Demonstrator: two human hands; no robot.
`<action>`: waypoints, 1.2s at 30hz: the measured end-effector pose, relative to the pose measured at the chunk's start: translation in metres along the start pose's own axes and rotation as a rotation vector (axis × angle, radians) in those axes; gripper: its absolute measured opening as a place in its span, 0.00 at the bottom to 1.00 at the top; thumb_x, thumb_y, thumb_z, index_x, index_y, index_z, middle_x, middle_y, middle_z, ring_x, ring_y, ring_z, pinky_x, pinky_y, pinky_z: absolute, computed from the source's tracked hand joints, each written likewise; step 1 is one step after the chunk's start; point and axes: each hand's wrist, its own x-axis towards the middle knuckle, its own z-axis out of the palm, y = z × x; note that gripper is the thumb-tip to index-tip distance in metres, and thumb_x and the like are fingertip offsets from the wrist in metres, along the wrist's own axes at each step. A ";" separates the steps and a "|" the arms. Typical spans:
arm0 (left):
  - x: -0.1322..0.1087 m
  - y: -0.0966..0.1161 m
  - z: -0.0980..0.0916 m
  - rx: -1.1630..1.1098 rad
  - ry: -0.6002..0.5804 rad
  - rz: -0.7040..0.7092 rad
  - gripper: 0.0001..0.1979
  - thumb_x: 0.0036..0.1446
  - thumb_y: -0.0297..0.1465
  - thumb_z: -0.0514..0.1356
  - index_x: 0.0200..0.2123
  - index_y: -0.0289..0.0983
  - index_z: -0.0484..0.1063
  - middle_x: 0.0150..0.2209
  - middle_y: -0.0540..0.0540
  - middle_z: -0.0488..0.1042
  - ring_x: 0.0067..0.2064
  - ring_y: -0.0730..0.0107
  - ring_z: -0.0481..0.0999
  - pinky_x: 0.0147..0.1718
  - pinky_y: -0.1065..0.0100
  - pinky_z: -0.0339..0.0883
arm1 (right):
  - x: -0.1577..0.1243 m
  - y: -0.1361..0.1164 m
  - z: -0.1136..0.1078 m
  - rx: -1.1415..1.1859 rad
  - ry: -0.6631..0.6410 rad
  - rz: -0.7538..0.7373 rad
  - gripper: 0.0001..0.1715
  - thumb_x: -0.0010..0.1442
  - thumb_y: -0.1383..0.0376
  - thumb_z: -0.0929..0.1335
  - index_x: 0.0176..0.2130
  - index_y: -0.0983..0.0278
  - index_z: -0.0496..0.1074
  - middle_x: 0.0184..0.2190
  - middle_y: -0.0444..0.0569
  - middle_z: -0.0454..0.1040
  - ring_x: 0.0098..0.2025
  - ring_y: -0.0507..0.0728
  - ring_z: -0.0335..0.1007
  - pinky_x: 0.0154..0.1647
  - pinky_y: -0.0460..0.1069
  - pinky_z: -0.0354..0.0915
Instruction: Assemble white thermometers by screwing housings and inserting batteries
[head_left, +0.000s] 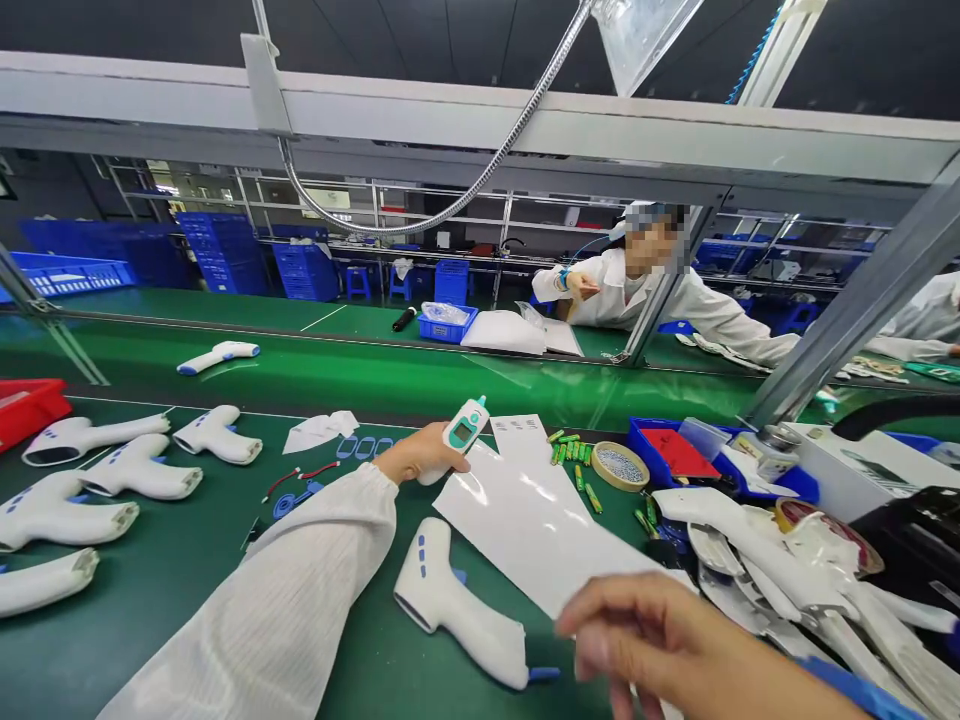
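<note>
My left hand (426, 452), in a white sleeve, is wrapped round a white ear thermometer (466, 424) with a teal tip, button and screen rim. It is held above the bench near the green belt. My right hand (637, 630) is at the lower right, slightly blurred, fingers bent and apart with nothing visible in them. Below it lies a glossy white sheet (525, 520). Between my arms a white forehead thermometer housing (461, 600) rests on the green bench, a blue piece sticking out of its handle end.
More white housings (217, 432) lie at left near a red bin (30, 408). Green batteries (574, 450), a tape roll (620, 466), a blue tray (802, 485) and piled white shells (780, 570) are at right. One thermometer (219, 357) lies on the belt (360, 375). A co-worker (637, 270) reaches across opposite.
</note>
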 end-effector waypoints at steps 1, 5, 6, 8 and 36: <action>0.006 -0.002 0.000 0.056 -0.005 -0.001 0.04 0.58 0.28 0.59 0.35 0.32 0.69 0.30 0.51 0.70 0.28 0.75 0.71 0.27 0.70 0.69 | 0.004 -0.005 -0.005 0.034 0.025 0.013 0.20 0.54 0.51 0.65 0.39 0.61 0.74 0.32 0.50 0.75 0.28 0.53 0.71 0.24 0.43 0.66; 0.026 -0.010 0.002 0.222 -0.003 -0.014 0.07 0.58 0.30 0.59 0.38 0.32 0.69 0.35 0.49 0.71 0.32 0.72 0.72 0.30 0.67 0.70 | 0.042 -0.011 -0.025 -0.286 0.126 -0.175 0.14 0.59 0.59 0.63 0.41 0.62 0.74 0.36 0.49 0.75 0.35 0.54 0.70 0.33 0.46 0.67; 0.030 -0.013 0.003 0.247 -0.006 -0.016 0.07 0.58 0.30 0.59 0.39 0.32 0.69 0.35 0.48 0.71 0.32 0.72 0.72 0.30 0.67 0.70 | 0.056 -0.008 -0.028 -0.434 0.164 -0.248 0.13 0.60 0.62 0.63 0.42 0.61 0.74 0.38 0.49 0.75 0.38 0.55 0.70 0.37 0.47 0.67; 0.036 -0.018 0.005 0.278 -0.015 -0.018 0.08 0.58 0.31 0.59 0.39 0.32 0.69 0.36 0.48 0.71 0.33 0.71 0.72 0.31 0.66 0.70 | 0.087 0.001 -0.031 -0.645 0.196 -0.350 0.14 0.60 0.65 0.63 0.44 0.62 0.73 0.43 0.50 0.73 0.44 0.56 0.68 0.44 0.49 0.66; -0.002 -0.049 -0.015 0.366 0.138 -0.054 0.06 0.58 0.28 0.59 0.38 0.32 0.68 0.31 0.51 0.70 0.29 0.74 0.71 0.27 0.70 0.69 | 0.201 0.005 -0.003 -0.791 0.345 -0.376 0.12 0.61 0.68 0.64 0.40 0.63 0.77 0.36 0.50 0.73 0.41 0.58 0.67 0.42 0.50 0.62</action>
